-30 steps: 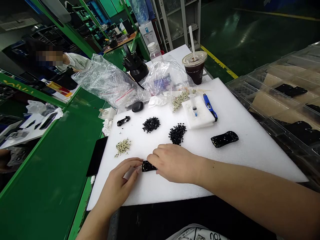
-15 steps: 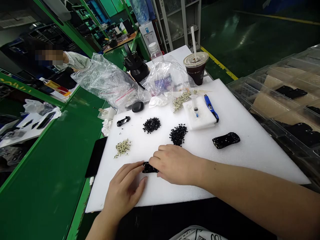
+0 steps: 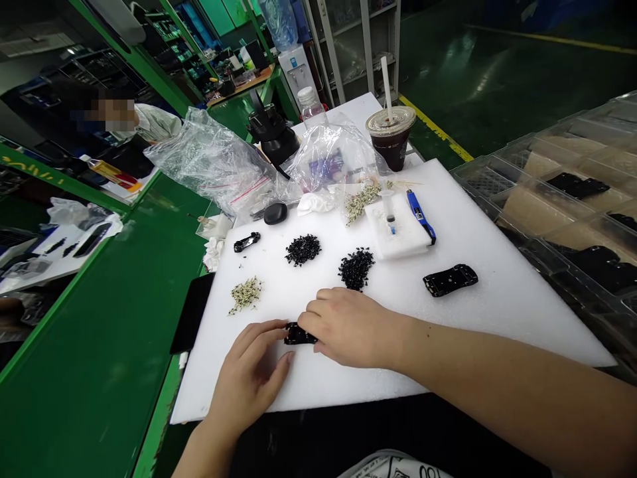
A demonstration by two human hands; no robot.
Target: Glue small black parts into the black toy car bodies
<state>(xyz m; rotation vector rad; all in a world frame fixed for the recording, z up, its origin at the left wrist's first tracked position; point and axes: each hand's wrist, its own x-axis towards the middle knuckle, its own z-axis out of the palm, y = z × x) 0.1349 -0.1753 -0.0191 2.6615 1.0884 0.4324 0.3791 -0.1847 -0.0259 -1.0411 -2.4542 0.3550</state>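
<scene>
White foam board [image 3: 378, 378] served as the work surface, and the black car-shaped part [image 3: 298, 334] lay flat on it near the front edge, between the two hands. Left hand [image 3: 256, 368]: thumb spread well away from the fingers, a fingertip at the part's left end. Right hand [image 3: 343, 326]: fingers bent down over the part's right end, hiding it; whether they pinched it or only pressed on it could not be told. Just beyond the right hand was a black heap [image 3: 355, 267] of small pieces; a second black heap [image 3: 303, 249] lay to its left and farther back. Pale heap [image 3: 245, 293] of small pieces noted beyond the left hand, with a small black part [image 3: 247, 241] farther back. Right side of board: a larger black part [image 3: 450, 280], lying apart from the hands. Toward the back, a syringe [image 3: 389, 212] lay on a white foam block [image 3: 403, 240], a blue tool [image 3: 421, 216] lay at the block's right side, and a lidded cup [image 3: 391, 136] with a straw stood behind them.
</scene>
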